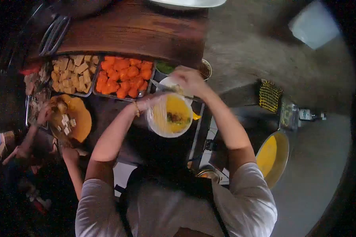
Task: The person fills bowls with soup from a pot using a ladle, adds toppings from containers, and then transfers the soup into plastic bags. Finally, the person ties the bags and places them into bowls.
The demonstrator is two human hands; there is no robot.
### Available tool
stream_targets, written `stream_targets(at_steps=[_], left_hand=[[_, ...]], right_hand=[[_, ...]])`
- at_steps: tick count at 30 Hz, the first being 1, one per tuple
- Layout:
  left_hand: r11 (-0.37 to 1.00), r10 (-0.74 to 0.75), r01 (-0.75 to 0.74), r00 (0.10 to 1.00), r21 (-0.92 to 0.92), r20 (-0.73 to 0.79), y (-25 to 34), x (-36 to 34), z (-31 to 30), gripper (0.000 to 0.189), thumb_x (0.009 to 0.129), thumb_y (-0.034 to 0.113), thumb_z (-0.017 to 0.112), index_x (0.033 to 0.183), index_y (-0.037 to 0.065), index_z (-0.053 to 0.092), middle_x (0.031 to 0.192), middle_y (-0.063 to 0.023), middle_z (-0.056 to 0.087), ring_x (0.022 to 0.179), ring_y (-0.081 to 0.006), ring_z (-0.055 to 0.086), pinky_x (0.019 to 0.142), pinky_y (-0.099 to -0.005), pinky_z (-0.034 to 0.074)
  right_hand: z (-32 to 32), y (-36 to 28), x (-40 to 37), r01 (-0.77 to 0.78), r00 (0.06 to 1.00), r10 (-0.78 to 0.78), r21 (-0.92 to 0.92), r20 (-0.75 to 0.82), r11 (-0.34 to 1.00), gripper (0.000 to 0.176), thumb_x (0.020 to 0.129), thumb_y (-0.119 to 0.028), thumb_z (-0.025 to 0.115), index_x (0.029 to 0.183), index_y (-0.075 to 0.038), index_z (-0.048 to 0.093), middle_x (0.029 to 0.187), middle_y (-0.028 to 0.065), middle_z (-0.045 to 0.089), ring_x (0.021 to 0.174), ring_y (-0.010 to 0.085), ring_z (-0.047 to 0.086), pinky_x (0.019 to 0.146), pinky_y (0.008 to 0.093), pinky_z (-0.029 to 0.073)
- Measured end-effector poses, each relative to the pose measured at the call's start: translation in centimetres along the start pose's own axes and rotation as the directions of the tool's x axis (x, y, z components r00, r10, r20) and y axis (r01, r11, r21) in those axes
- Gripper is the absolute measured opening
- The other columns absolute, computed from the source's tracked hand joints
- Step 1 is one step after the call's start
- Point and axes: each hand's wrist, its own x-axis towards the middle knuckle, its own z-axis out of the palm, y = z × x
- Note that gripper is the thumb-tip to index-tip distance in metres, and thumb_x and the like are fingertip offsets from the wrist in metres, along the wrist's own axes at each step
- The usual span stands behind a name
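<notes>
At the middle of the desk point(106, 112), a white bowl point(171, 117) of yellow food with a dark clump in it is held just in front of the trays. The bowl is gripped at its left rim by the left hand point(156, 103), which is seen through clear plastic. The grip is closed on the rim, though the fingers are blurred. A thin bracelet point(137, 108) is worn on that wrist.

The right hand point(190, 79) is held over the far rim of the bowl. Its grip is closed around a thin metal tool point(159, 85), whose tip is pointed to the left. The kind of tool cannot be told through the blur.

Just beyond the bowl, a tray of orange pieces point(124, 77) is set beside a tray of pale cubes point(73, 73). At the left, an orange plate point(81, 122) with a few cubes is touched by another person's hand point(45, 113). Well to the right, a pan point(271, 157) of yellow liquid is seen.
</notes>
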Motion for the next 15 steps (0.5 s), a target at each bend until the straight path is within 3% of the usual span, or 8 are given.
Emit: stream_targets(at_steps=[1,2,3,5,8,11,13,15], left_hand=[[1.000,0.007,-0.008,0.995,0.008,0.097,-0.1,-0.4,0.6,0.057,0.086,0.044,0.044,0.129,0.007,0.036,0.129,-0.0089,0.039,0.118,-0.0171,0.036,0.097,-0.0305,0.031],[1.000,0.014,-0.018,0.981,0.017,0.194,-0.3,-0.9,1.0,0.057,0.085,0.043,0.045,0.129,0.008,0.036,0.129,-0.0085,0.038,0.119,-0.0162,0.034,0.098,-0.0308,0.031],[1.000,0.016,-0.019,0.982,0.014,0.188,-2.0,-1.0,1.3,0.057,0.085,0.043,0.045,0.129,0.008,0.036,0.129,-0.0085,0.038,0.119,-0.0162,0.034,0.098,-0.0308,0.031],[0.991,-0.024,0.052,0.977,-0.126,0.211,-7.3,-0.6,1.6,0.058,0.085,0.044,0.046,0.129,0.008,0.035,0.130,-0.0091,0.036,0.120,-0.0150,0.032,0.098,-0.0307,0.030],[0.991,-0.101,0.113,0.983,-0.071,0.152,-10.3,-2.0,1.7,0.062,0.082,0.051,0.046,0.125,0.006,0.040,0.123,-0.0092,0.043,0.113,-0.0145,0.038,0.091,-0.0294,0.034],[0.977,-0.214,0.214,0.973,0.017,0.082,-12.8,-3.5,2.1,0.070,0.077,0.060,0.047,0.119,0.004,0.047,0.112,-0.0094,0.052,0.102,-0.0139,0.047,0.082,-0.0273,0.041],[0.967,-0.256,0.255,0.965,0.023,0.060,-15.3,-4.0,2.9,0.073,0.075,0.063,0.047,0.117,0.004,0.049,0.108,-0.0095,0.055,0.098,-0.0136,0.050,0.079,-0.0266,0.043],[0.970,-0.221,0.214,0.974,-0.114,-0.046,-15.5,-5.0,4.1,0.076,0.070,0.069,0.045,0.107,0.003,0.056,0.092,-0.0078,0.060,0.082,-0.0117,0.055,0.068,-0.0254,0.044]], right_hand=[[1.0,-0.6,0.2,0.061,0.982,-0.078,0.101,0.174,0.993,0.024,0.085,-0.025,0.048,0.092,-0.007,0.062,0.098,0.0098,0.055,0.093,0.0257,0.050,0.083,0.0338,0.038],[4.9,2.1,-0.2,0.284,0.929,-0.302,0.108,0.213,0.953,0.024,0.085,-0.023,0.047,0.094,-0.003,0.058,0.092,0.0095,0.056,0.094,0.0226,0.051,0.083,0.0301,0.039],[5.1,0.5,-0.3,0.288,0.927,-0.306,0.111,0.218,0.951,0.024,0.085,-0.023,0.047,0.094,-0.003,0.058,0.092,0.0095,0.056,0.094,0.0226,0.051,0.083,0.0301,0.039],[5.5,-2.6,-1.4,-0.271,0.832,-0.076,0.521,0.550,0.810,0.027,0.088,-0.025,0.044,0.094,-0.003,0.057,0.092,0.0073,0.054,0.092,0.0181,0.050,0.085,0.0281,0.037],[6.8,-2.3,-2.6,-0.274,0.815,-0.038,0.442,0.578,0.855,0.026,0.088,-0.026,0.047,0.092,-0.002,0.057,0.093,0.0050,0.051,0.092,0.0145,0.048,0.086,0.0266,0.035],[8.4,-2.2,-5.2,-0.300,0.828,-0.053,0.520,0.559,0.800,0.025,0.087,-0.024,0.049,0.088,0.000,0.056,0.093,0.0058,0.049,0.092,0.0137,0.047,0.084,0.0260,0.035],[10.1,-0.6,-6.7,-0.198,0.858,-0.113,0.525,0.502,0.828,0.024,0.086,-0.023,0.051,0.081,0.000,0.053,0.088,0.0049,0.047,0.087,0.0127,0.046,0.077,0.0246,0.036],[10.2,-0.6,-8.3,-0.147,0.893,-0.015,0.323,0.450,0.935,0.023,0.085,-0.022,0.052,0.076,0.000,0.051,0.079,0.0040,0.047,0.077,0.0118,0.046,0.067,0.0244,0.037]])
